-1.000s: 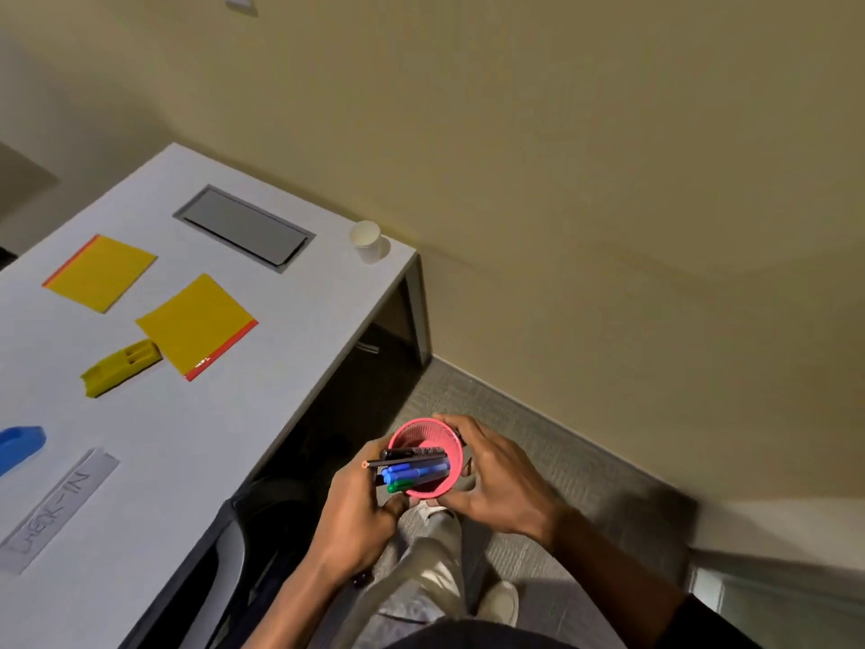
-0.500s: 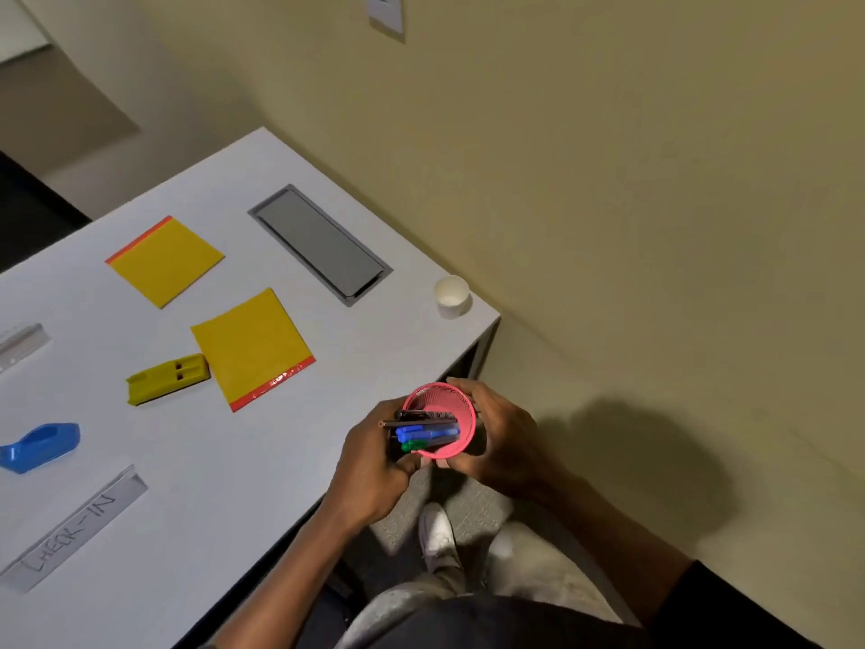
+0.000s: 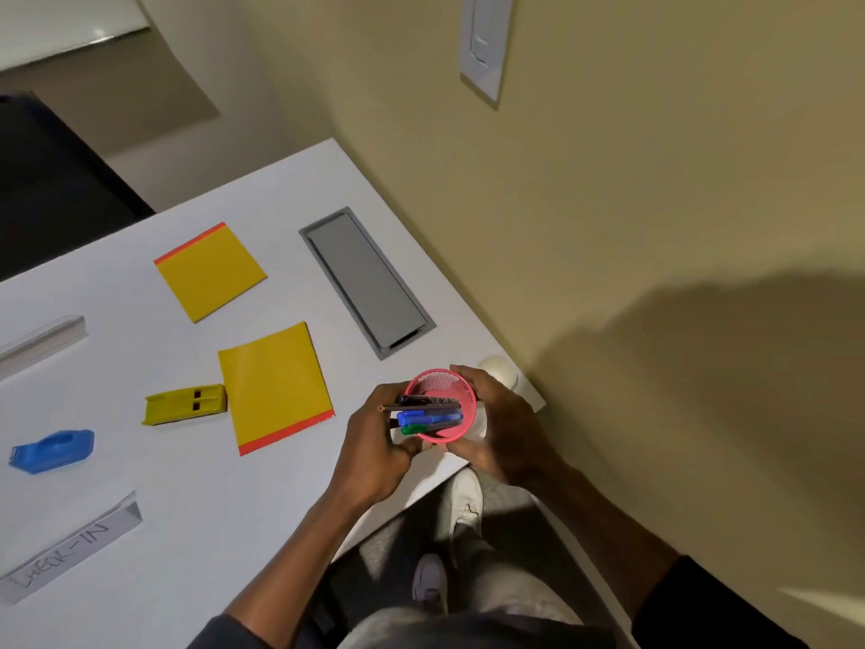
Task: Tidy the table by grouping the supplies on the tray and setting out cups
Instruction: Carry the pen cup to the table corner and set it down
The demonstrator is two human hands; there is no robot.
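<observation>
Head view. Both hands hold a pink mesh cup (image 3: 442,405) above the near right corner of the white table (image 3: 196,484). Left hand (image 3: 377,449) grips the markers (image 3: 428,414) at their left ends; the markers lie across the cup mouth, blue, green and dark ones bunched together. Right hand (image 3: 498,426) wraps the cup's right side, fingers closed on the wall.

White paper cup (image 3: 498,371) stands at the table corner just behind the right hand, partly hidden.

On the table, left of the hands: two yellow pads (image 3: 274,384) with orange edges, a yellow whistle-shaped piece (image 3: 185,405) just beside the nearer pad, a blue piece (image 3: 54,451) further left, a "CHECK-IN" sign (image 3: 70,552) near the front edge, a clear strip (image 3: 42,341) at far left. Grey hatch (image 3: 367,282) set into the tabletop. No tray in view.
</observation>
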